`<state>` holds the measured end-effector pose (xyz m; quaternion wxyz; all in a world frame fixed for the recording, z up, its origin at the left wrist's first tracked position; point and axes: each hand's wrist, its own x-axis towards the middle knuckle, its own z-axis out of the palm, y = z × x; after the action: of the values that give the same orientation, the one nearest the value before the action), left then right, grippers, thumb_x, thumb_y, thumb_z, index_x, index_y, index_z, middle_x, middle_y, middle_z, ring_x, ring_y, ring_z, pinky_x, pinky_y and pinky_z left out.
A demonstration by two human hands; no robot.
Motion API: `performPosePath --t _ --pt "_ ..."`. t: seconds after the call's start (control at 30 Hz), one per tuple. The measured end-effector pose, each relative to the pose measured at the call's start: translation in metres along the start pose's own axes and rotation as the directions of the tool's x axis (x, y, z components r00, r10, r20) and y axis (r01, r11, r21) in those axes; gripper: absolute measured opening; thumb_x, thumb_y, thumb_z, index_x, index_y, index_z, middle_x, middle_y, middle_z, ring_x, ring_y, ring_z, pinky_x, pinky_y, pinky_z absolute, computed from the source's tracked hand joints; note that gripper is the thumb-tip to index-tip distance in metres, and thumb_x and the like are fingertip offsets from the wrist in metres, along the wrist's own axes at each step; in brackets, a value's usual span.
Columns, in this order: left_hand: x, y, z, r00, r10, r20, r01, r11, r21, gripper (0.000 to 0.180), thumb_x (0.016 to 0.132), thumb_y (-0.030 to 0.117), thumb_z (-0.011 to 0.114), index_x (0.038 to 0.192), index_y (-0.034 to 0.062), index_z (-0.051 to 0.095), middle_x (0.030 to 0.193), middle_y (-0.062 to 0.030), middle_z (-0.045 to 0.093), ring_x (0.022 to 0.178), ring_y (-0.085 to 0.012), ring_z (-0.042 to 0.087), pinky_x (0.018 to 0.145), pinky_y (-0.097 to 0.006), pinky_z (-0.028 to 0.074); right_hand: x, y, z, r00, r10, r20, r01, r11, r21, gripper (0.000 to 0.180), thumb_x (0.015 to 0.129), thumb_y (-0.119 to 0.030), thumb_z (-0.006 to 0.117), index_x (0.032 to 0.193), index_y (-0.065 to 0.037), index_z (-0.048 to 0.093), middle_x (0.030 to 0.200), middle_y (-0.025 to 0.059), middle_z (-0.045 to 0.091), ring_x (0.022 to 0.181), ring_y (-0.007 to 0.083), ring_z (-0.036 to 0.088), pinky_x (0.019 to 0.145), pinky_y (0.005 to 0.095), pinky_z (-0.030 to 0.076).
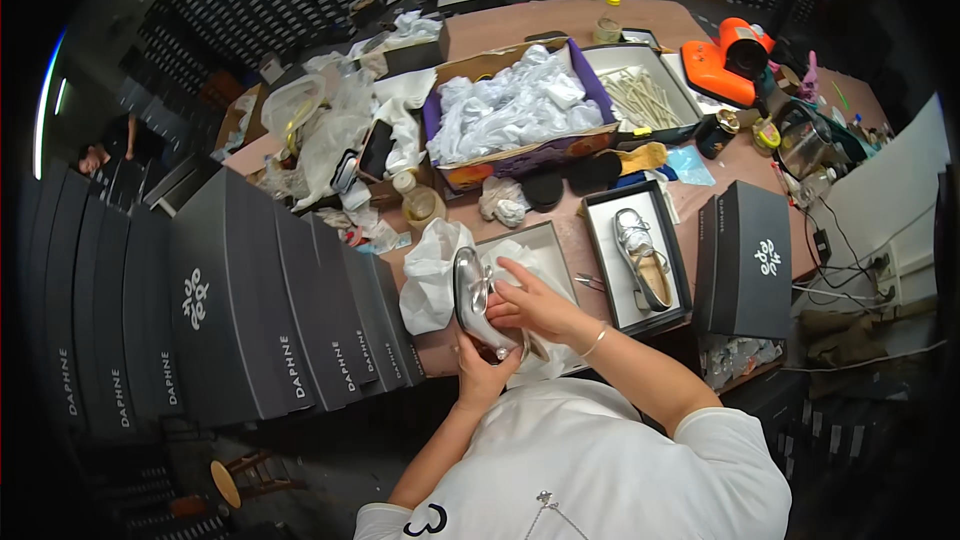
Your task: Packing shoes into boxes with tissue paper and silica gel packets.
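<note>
A shiny silver loafer (468, 290) is held up in front of me, tilted, with its toe pointing away. My left hand (487, 372) is closed around its heel end from below. My right hand (540, 308) bends its fingers onto the upper near the bow, some of them hidden against the shoe. Just behind the hands lies a box (548, 243) holding white tissue paper (432, 275), which spills over its left side. To the right, a matching silver loafer (632, 232) sits in a white-lined black shoe box (597, 208).
Black shoe boxes (235, 310) stand stacked at my left; another shoe box (748, 260) is at right. A purple-edged carton (470, 175) of crumpled white plastic fills the table's middle. Small tweezers (590, 282) lie by the open shoe box. An orange device (720, 70) stands far right.
</note>
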<state>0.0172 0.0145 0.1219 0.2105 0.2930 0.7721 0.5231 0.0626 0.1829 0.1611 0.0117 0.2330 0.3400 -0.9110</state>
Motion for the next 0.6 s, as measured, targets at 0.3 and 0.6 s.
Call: performPosePath --t 0.3,0.6 --pt "0.012 0.067 -0.013 0.988 0.151 -0.001 -0.115 0.748 -0.653 0.069 0.082 0.03 0.06 0.136 0.0026 0.027 0.124 -0.0164 0.053 0.111 -0.0274 0.054 0.097 -0.039 0.042 -0.031 0.003 0.027 0.946 -0.316 0.067 0.315 0.949 0.032 0.065 0.09 -0.014 0.066 0.144 -0.008 0.03 0.108 0.0047 0.06 0.1 0.0126 0.059 0.083 0.028 0.051" --pt "0.011 0.085 -0.001 0.965 0.228 -0.132 -0.263 0.843 -0.47 0.048 0.088 0.038 0.048 0.117 -0.0008 0.045 0.116 -0.0188 0.053 0.106 -0.0289 0.055 0.093 -0.04 0.044 -0.073 -0.007 0.048 0.913 -0.29 0.285 0.136 0.878 0.459 0.077 0.092 -0.013 0.061 0.152 -0.015 0.013 0.118 0.0078 0.049 0.115 0.0129 0.048 0.099 0.0299 0.04"
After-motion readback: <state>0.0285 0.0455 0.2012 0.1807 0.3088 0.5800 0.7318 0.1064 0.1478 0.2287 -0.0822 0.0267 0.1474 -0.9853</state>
